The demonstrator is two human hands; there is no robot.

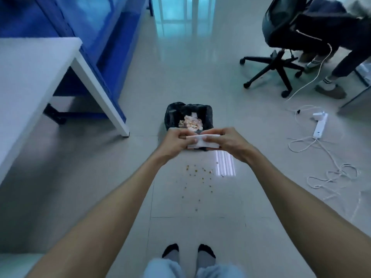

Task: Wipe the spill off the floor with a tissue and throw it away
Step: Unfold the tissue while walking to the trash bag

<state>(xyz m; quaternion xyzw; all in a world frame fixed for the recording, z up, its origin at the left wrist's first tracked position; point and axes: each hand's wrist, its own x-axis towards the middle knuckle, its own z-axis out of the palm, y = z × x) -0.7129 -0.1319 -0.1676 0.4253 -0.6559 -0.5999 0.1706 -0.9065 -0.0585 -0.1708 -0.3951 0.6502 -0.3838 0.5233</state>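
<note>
I stand over a scatter of small yellowish crumbs (200, 175) spread across the grey floor tiles ahead of my feet. Both arms reach forward above it. My left hand (176, 140) and my right hand (226, 142) together hold a folded white tissue (202, 142), pinched at its two ends. Just beyond the hands sits a small bin with a black liner (172, 115), with pale scraps inside. The hands and tissue hide the bin's near rim.
A white table (30, 81) with a slanted leg stands at the left, blue cabinets behind it. At the right, a black office chair (281, 57) with a seated person, plus a white power strip (319, 127) and loose cable (333, 173) on the floor.
</note>
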